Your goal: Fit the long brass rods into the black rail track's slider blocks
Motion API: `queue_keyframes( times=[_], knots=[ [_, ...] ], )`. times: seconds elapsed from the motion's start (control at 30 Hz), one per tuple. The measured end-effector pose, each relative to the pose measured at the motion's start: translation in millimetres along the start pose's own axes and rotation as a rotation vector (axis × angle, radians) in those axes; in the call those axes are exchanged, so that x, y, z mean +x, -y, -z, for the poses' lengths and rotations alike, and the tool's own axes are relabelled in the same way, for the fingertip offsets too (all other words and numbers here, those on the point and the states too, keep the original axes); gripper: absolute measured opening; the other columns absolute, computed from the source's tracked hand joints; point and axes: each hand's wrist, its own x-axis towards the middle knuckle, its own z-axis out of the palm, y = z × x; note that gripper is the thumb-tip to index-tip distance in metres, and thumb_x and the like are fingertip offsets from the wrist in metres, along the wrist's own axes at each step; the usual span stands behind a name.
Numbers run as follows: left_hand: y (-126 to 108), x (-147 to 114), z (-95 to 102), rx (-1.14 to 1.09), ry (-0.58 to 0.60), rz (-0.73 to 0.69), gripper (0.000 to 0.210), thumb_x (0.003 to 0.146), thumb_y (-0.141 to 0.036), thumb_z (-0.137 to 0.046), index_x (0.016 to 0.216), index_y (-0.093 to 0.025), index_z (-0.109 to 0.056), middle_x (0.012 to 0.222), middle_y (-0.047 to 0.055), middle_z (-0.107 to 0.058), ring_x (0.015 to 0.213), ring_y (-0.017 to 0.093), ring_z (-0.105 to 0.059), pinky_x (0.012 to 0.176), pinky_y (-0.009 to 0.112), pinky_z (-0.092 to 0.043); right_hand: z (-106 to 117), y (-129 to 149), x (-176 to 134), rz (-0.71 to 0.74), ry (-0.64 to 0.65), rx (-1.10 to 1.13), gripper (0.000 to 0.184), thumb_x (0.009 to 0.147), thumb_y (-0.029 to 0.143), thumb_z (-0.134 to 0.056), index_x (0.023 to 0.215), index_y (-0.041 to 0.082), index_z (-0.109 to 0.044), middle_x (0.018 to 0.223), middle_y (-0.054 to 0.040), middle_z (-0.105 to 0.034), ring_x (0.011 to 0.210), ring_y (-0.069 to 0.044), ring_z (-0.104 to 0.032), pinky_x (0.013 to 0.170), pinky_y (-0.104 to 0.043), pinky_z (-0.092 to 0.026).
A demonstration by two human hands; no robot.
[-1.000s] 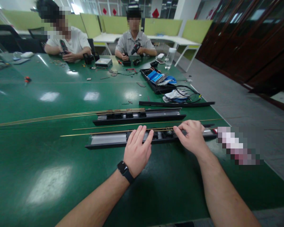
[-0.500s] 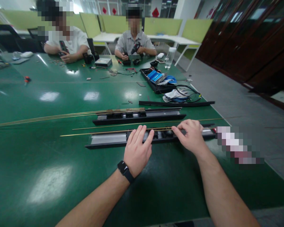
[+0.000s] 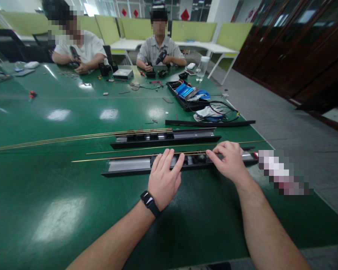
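Observation:
A thin brass-coloured rod (image 3: pixel 92 159) lies lengthwise along the nearer metal channel (image 3: pixel 129 166), which has black edges and black blocks inside. My left hand (image 3: pixel 165 182) rests over the channel's middle, fingers stretched out across the rod. Farther right, my right hand (image 3: pixel 229 161) is closed in a pinch at the rod, thumb and fingertips together; its palm side is hidden. Just behind lies a second thin rod (image 3: pixel 112 151). Beyond that is another channel (image 3: pixel 194 135) with black blocks, and several long brass-coloured rods (image 3: pixel 59 139) lie over it, running off to the left.
Behind the channels lie a black strip (image 3: pixel 211 123), gloves with a black cable (image 3: pixel 211 112) and a black tray (image 3: pixel 188 107) holding blue items. Two people sit across the green table (image 3: pixel 73 217), one holding a power drill (image 3: pixel 161 56). A clear bottle (image 3: pixel 202 69) stands back right.
My right hand has shifted very slightly right at the rod. My left hand stays almost still. The person at the far left has moved their hands apart a little.

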Motion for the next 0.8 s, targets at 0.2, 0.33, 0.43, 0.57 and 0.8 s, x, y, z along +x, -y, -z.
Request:
queue_keyframes(
  times=[0.2, 0.33, 0.43, 0.57, 0.8],
  knots=[
    [-2.1, 3.7, 1.4, 0.003, -0.010, 0.019, 0.051, 0.099, -0.025, -0.062, 0.150, -0.028, -0.060, 0.156, 0.016, -0.057, 0.148, 0.032, -0.051, 0.125, 0.051, -0.039, -0.3, 0.2, 0.0, 0.008, 0.001, -0.033, 0.043, 0.099, 0.058, -0.058, 0.074, 0.024, -0.068, 0.100, -0.0093, -0.068, 0.106, -0.030, -0.051, 0.090, -0.046, -0.032],
    [-2.7, 4.8, 1.5, 0.000, -0.018, 0.025, 0.051, 0.098, -0.025, -0.063, 0.149, -0.028, -0.061, 0.155, 0.016, -0.058, 0.147, 0.032, -0.053, 0.124, 0.053, -0.040, -1.6, 1.3, -1.2, 0.011, -0.014, -0.051, 0.042, 0.099, 0.055, -0.058, 0.075, 0.023, -0.068, 0.099, -0.0089, -0.069, 0.107, -0.030, -0.052, 0.091, -0.046, -0.032],
    [-3.8, 4.7, 2.0, -0.004, -0.004, 0.034, 0.053, 0.097, -0.027, -0.065, 0.150, -0.028, -0.060, 0.155, 0.016, -0.057, 0.147, 0.033, -0.052, 0.124, 0.052, -0.039, -2.7, 3.9, -2.3, 0.018, -0.019, -0.051, 0.040, 0.100, 0.055, -0.058, 0.078, 0.023, -0.069, 0.098, -0.0084, -0.069, 0.108, -0.030, -0.052, 0.092, -0.046, -0.032],
    [-4.7, 4.5, 2.9, 0.002, 0.006, 0.042, 0.054, 0.097, -0.028, -0.066, 0.150, -0.028, -0.059, 0.156, 0.016, -0.056, 0.149, 0.033, -0.051, 0.125, 0.052, -0.038, -3.5, 8.4, -2.7, 0.045, -0.011, -0.021, 0.039, 0.101, 0.053, -0.058, 0.079, 0.023, -0.070, 0.096, -0.0079, -0.070, 0.108, -0.030, -0.053, 0.093, -0.046, -0.032],
    [-4.7, 4.6, 3.3, -0.008, 0.023, 0.045, 0.055, 0.097, -0.028, -0.066, 0.151, -0.028, -0.059, 0.157, 0.016, -0.055, 0.150, 0.033, -0.049, 0.127, 0.052, -0.036, -3.1, 7.6, -0.7, 0.020, 0.003, 0.020, 0.040, 0.100, 0.054, -0.058, 0.077, 0.024, -0.069, 0.098, -0.0086, -0.070, 0.108, -0.030, -0.052, 0.091, -0.047, -0.032]
  ],
)
